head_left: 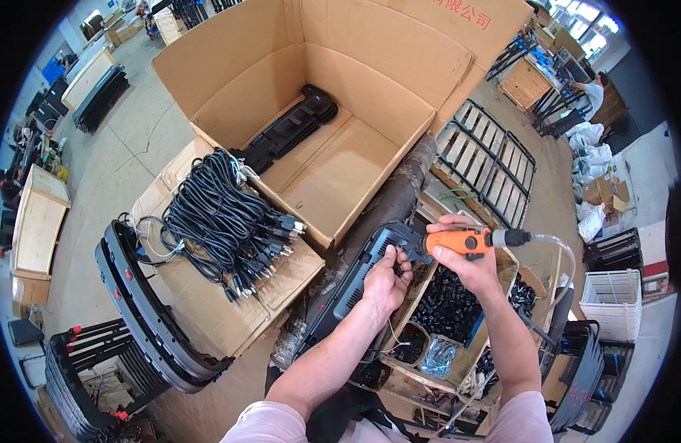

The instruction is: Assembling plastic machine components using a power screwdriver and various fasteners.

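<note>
My right hand (466,258) is wrapped round an orange air screwdriver (456,241) with a clear hose (566,255) running off its back end. The tool lies nearly level, its front end at the far end of a long black plastic housing (348,288). That housing lies slantwise on a padded support in front of me. With curled fingers, my left hand (387,282) grips the housing near that same end, thumb on top. Whether a small part sits between the left fingertips is hidden. The screwdriver's tip is hard to make out against the dark plastic.
An open carton (363,155) ahead holds several black plastic housings (289,133). A bundle of black cables (215,214) lies on cardboard at the left, beside curved grey frames (148,310). Right of the work, a wooden bin (444,306) holds small black parts and a bag of screws (440,356).
</note>
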`<action>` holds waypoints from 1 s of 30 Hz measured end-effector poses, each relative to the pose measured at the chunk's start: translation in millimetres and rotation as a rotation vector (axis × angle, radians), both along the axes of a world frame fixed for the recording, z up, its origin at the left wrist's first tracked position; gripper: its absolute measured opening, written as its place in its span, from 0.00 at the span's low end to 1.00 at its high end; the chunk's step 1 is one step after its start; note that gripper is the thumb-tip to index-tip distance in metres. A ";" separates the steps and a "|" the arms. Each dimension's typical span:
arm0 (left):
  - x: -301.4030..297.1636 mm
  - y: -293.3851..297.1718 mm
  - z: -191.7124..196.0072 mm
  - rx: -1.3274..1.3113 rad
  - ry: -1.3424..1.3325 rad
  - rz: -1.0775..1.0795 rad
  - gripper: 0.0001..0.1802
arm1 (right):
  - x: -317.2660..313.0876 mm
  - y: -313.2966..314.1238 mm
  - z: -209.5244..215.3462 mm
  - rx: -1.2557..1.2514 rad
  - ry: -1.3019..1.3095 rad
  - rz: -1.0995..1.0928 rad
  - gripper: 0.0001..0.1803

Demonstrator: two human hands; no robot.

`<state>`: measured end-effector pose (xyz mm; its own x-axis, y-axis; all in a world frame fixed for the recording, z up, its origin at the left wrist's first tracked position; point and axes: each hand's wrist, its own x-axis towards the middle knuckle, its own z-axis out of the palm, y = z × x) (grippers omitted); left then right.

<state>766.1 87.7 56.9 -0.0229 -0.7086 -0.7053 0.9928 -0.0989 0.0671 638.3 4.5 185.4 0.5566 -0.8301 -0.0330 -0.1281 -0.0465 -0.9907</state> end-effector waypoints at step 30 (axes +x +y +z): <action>-41.0 106.0 11.5 0.051 0.306 -0.077 0.10 | 69.3 4.7 -49.7 -0.157 0.068 0.115 0.22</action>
<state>725.0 193.7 68.4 -0.2921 -0.6601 -0.6921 0.9555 -0.1704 -0.2407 707.6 9.2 135.6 0.6492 -0.7589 0.0509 -0.1797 -0.2180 -0.9593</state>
